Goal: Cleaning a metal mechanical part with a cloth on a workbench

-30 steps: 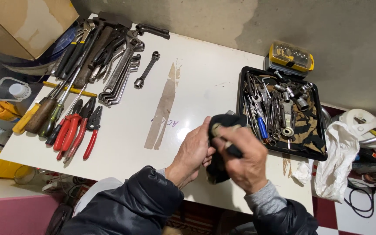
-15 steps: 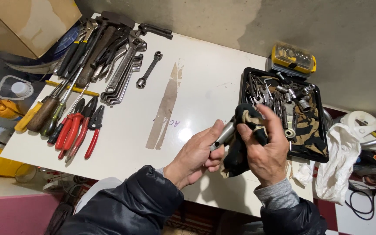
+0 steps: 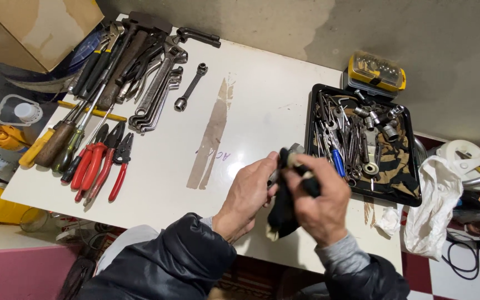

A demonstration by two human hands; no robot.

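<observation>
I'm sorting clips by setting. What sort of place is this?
Likely a home workshop or garage: a white table with rows of wrenches and red-handled pliers, a black tray of sockets, a bare concrete floor.

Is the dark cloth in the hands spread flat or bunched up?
Bunched up. The dark cloth is gathered around a metal tool between the left hand and right hand, hanging crumpled below.

Black puffy jacket sleeves, grey inner cuff, bare hands
</observation>
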